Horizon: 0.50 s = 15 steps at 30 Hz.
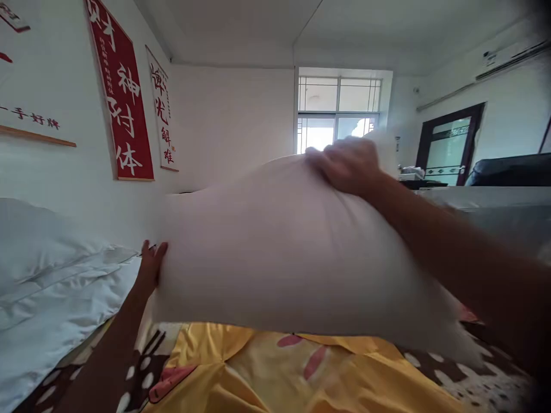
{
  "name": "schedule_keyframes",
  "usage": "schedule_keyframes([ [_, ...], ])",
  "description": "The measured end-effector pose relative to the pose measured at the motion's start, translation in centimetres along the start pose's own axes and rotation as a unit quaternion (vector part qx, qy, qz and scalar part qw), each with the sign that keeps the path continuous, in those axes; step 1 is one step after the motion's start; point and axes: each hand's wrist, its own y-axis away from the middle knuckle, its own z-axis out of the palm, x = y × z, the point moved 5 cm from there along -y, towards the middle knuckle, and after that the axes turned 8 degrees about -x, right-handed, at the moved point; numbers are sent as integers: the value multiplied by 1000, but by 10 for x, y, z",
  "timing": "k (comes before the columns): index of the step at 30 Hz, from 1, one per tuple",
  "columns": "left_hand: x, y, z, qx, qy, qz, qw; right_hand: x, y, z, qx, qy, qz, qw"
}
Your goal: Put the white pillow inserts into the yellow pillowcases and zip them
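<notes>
A large white pillow [275, 252] is held up in front of me, stretching across the middle of the view. My right hand [348, 163] is closed over its top edge, slightly blurred by motion. At the pillow's left side, my left hand [152, 261] grips the edge, with part of the fingers hidden behind it. Beneath the pillow lies a yellow cloth [241, 384] with a paler panel and pink marks, spread on a brown and white patterned bed cover [146, 367].
White rumpled bedding [77, 298] is piled at the left. Red and white scrolls, including a red hanging scroll [123, 97], are on the left wall. A window [340, 109] is at the back, a dark-framed door [450, 143] at the right, and a black item [512, 171] near it.
</notes>
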Motion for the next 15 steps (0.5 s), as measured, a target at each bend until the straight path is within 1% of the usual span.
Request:
schedule_keyframes([
  [2, -9, 5, 29, -75, 43, -41, 995, 27, 14, -5, -27, 57, 14, 998],
  [3, -12, 11, 46, -102, 60, -57, 991, 40, 22, -5, -44, 83, 18, 995],
  [4, -12, 17, 63, -118, 72, -67, 988, 52, 31, -4, -65, 107, 19, 992],
  [5, -9, 25, 80, -122, 85, -69, 987, 65, 41, 0, -88, 129, 20, 988],
  [7, 3, 44, 114, -106, 122, -53, 985, 90, 67, 10, -141, 164, 30, 976],
  [8, 10, 56, 129, -91, 147, -41, 984, 103, 83, 17, -163, 172, 45, 970],
  [9, 17, 68, 143, -76, 170, -33, 982, 115, 101, 22, -181, 163, 74, 967],
  [11, 25, 96, 168, -58, 203, -33, 977, 134, 139, 33, -204, 108, 145, 962],
  [13, 21, 123, 186, -54, 206, -55, 975, 141, 177, 44, -221, 41, 197, 954],
  [15, 4, 148, 197, -46, 181, -87, 979, 137, 207, 56, -238, -4, 221, 946],
])
